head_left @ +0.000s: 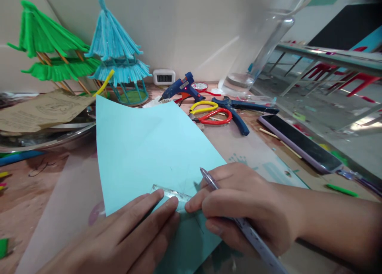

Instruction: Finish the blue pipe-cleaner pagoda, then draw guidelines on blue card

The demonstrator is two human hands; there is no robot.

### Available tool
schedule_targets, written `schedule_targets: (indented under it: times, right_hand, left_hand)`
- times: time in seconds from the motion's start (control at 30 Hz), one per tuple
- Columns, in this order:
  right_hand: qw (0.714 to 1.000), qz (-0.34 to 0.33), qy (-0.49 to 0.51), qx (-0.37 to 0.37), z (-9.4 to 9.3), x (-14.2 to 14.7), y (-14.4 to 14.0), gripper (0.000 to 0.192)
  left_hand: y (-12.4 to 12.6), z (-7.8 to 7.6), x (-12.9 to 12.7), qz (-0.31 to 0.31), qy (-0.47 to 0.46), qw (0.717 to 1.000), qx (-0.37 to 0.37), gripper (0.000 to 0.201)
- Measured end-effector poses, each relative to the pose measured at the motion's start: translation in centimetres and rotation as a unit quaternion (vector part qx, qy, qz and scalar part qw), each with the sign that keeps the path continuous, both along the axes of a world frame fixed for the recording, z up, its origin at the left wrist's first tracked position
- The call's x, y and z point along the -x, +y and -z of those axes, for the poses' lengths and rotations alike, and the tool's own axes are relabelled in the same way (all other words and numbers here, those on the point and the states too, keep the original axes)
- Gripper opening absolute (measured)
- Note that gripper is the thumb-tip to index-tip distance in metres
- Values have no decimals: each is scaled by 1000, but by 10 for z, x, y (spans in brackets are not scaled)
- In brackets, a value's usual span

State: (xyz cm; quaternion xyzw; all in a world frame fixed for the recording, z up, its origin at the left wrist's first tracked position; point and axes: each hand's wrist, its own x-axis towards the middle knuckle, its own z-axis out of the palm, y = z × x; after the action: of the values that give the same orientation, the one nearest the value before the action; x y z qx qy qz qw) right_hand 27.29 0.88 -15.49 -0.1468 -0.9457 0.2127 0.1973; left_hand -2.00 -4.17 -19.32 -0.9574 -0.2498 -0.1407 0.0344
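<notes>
Left hand: the left hand [131,234] is laid flat with fingers spread narrowly, and a small clear plastic ruler [170,194] is pressed down under its fingertips; nothing is gripped.
Right hand: the right hand [247,208] is closed around a slim pen with a translucent patterned barrel [238,222], and the ruler's right end is touched by its fingertips.
Paper: a light blue sheet of paper [149,146] is spread on the worktable in front of the person, with the ruler lying across its lower part; faint pencil lines are seen beside the ruler.
Behind the paper: a blue hot glue gun [180,87], yellow-handled scissors [204,106], red-handled scissors [216,116] and blue-handled pliers [235,110] are lying near each other.
Right side: a dark smartphone [298,142] is lying flat, well apart from the hands.
Left rear: a green stick-built pagoda model [50,47] and a light blue pagoda model [117,55] are standing side by side.
</notes>
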Motion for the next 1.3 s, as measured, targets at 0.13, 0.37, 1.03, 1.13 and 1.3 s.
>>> schedule_targets:
  times: [0.13,0.37,1.03,1.13,1.3]
  right_hand:
    - [1000,4,4,7,0,0,0,10]
    - [1000,1,22,10,-1,0,0,8]
    - [1000,10,8,5,-1,0,0,8]
    - [1000,10,13,7,-1,1,0,9]
    - [1000,7,6,6,-1,1,0,9]
  left_hand:
    - [1,0,-2,6,14,1000,-21,57]
    - [-3,-9,-6,-21,4,1000,11,53]
    - [2,-12,-8,4,23,999,-22,54]
    - [2,-12,-6,5,17,1000,-8,55]
    - [0,-13,-7,-7,4,1000,4,55]
